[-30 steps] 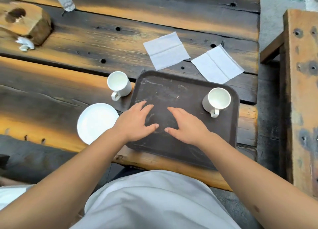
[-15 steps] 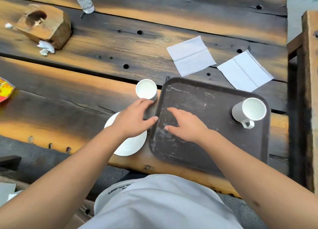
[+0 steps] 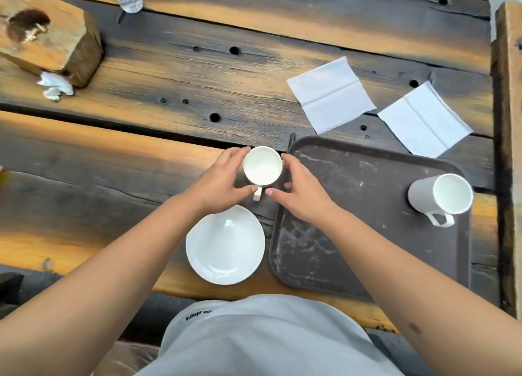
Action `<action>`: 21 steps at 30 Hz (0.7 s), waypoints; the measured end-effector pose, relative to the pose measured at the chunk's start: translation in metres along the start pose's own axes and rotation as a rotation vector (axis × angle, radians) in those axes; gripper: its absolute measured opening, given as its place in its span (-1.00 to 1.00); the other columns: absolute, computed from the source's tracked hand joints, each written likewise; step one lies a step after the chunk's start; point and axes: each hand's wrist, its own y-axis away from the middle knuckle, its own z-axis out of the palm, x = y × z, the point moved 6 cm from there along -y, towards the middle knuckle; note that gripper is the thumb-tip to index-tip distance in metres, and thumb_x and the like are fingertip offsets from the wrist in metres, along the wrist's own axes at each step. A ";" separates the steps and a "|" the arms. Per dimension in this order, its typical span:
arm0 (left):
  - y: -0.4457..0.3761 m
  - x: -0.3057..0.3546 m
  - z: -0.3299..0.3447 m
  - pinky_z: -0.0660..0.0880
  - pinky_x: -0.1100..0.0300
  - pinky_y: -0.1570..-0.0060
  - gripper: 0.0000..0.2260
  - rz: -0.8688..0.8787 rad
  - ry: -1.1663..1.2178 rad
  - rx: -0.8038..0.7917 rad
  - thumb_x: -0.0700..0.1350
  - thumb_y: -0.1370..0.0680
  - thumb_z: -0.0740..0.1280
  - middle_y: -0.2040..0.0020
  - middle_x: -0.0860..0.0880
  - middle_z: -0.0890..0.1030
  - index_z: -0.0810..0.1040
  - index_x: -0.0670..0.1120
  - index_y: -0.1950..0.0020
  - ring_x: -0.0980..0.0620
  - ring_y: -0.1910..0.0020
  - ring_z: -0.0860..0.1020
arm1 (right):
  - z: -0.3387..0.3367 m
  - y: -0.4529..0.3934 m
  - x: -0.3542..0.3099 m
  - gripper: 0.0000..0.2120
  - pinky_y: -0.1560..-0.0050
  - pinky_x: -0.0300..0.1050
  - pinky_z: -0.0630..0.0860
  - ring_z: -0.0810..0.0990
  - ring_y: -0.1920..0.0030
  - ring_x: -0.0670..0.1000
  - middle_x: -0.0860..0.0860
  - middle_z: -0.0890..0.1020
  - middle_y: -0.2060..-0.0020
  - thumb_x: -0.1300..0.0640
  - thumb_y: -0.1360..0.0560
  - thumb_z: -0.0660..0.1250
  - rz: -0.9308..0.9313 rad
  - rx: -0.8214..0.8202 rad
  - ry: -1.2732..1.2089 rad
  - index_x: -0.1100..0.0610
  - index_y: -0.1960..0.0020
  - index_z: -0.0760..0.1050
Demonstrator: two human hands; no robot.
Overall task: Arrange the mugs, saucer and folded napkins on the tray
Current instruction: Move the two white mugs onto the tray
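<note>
- Both hands had left the tray [image 3: 367, 234] and closed in on the near mug [image 3: 262, 165], off the tray's left edge.
- Left hand [image 3: 217, 183] and right hand [image 3: 299, 192] cupped its sides, fingers curled round it.
- Second mug [image 3: 440, 193] sat at the tray's right edge; saucer [image 3: 225, 244] and napkins [image 3: 330, 93] waited on the bench [image 3: 141, 149].
- Looked ready to lift.

The worktop [image 3: 169, 73] is built of broad, weathered wooden planks, charred dark in places and worn to orange-brown in others, with small round holes and dark gaps between boards. Near its far left corner sits a chunky block of pale wood [image 3: 48, 36] with a dark hollow. Beyond the right edge stands a rough upright wooden post [image 3: 508, 149]. Soft, even daylight falls across everything.
</note>
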 end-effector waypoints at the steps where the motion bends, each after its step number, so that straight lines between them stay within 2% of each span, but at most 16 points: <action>1: -0.005 -0.003 0.000 0.37 0.04 -0.30 -0.25 0.003 -0.004 -0.017 0.03 -0.48 0.45 -0.49 -0.02 0.23 0.13 -0.03 -0.57 -0.05 -0.32 0.39 | 0.001 -0.004 0.000 -0.27 -0.19 0.05 0.51 0.43 -0.25 -0.07 -0.10 0.42 -0.30 -0.10 -0.35 0.46 0.004 0.005 -0.001 -0.17 -0.41 0.18; 3: -0.014 -0.010 0.000 0.39 -0.01 -0.30 -0.22 0.000 -0.004 -0.061 0.05 -0.48 0.45 -0.50 -0.01 0.21 0.11 -0.01 -0.57 -0.05 -0.32 0.40 | 0.005 -0.011 0.001 -0.25 -0.17 0.06 0.51 0.44 -0.22 -0.06 -0.05 0.41 -0.31 -0.08 -0.34 0.49 0.012 0.005 0.011 -0.10 -0.41 0.20; 7: -0.026 -0.018 0.005 0.35 -0.04 -0.35 -0.21 0.045 0.008 -0.146 0.12 -0.44 0.42 -0.50 -0.02 0.24 0.09 0.02 -0.57 -0.02 -0.37 0.37 | 0.012 -0.021 0.003 -0.19 -0.26 0.12 0.46 0.38 -0.34 0.02 0.01 0.31 -0.42 -0.08 -0.35 0.51 0.021 -0.034 0.096 -0.04 -0.46 0.14; 10: -0.033 -0.023 0.010 0.32 0.07 -0.31 -0.20 0.053 0.063 -0.198 0.12 -0.40 0.41 -0.45 -0.01 0.33 0.09 0.07 -0.54 0.02 -0.37 0.34 | 0.013 -0.024 0.003 -0.16 -0.23 0.15 0.46 0.39 -0.33 0.04 -0.01 0.28 -0.43 -0.08 -0.34 0.51 0.012 -0.027 0.139 -0.06 -0.45 0.10; 12: -0.036 -0.027 0.012 0.30 0.20 -0.21 -0.21 0.054 0.116 -0.209 0.09 -0.38 0.44 -0.39 0.07 0.35 0.10 0.11 -0.50 0.07 -0.31 0.36 | 0.013 -0.027 0.003 -0.16 -0.24 0.16 0.45 0.36 -0.35 0.03 -0.03 0.28 -0.44 -0.07 -0.33 0.52 0.008 -0.017 0.149 -0.07 -0.44 0.09; 14: -0.038 -0.029 0.014 0.28 0.26 -0.16 -0.21 0.052 0.152 -0.212 0.09 -0.35 0.45 -0.33 0.13 0.34 0.09 0.15 -0.47 0.11 -0.25 0.38 | 0.012 -0.031 0.003 -0.17 -0.24 0.16 0.44 0.36 -0.35 0.01 -0.07 0.31 -0.41 -0.08 -0.33 0.52 0.008 -0.013 0.127 -0.10 -0.42 0.10; 17: -0.040 -0.032 0.018 0.28 0.26 -0.18 -0.18 0.036 0.195 -0.217 0.17 -0.31 0.44 -0.35 0.11 0.34 0.08 0.15 -0.45 0.12 -0.29 0.35 | 0.010 -0.038 0.004 -0.20 -0.20 0.10 0.45 0.38 -0.30 -0.05 -0.13 0.38 -0.33 -0.16 -0.30 0.53 0.017 -0.034 0.090 -0.16 -0.38 0.14; 21: -0.042 -0.036 0.025 0.28 0.30 -0.24 -0.16 0.009 0.267 -0.234 0.18 -0.31 0.48 -0.36 0.11 0.32 0.04 0.20 -0.44 0.16 -0.31 0.32 | 0.010 -0.046 0.003 -0.20 -0.06 -0.08 0.41 0.43 -0.20 -0.03 -0.10 0.45 -0.23 -0.15 -0.28 0.56 -0.010 -0.104 0.098 -0.08 -0.36 0.20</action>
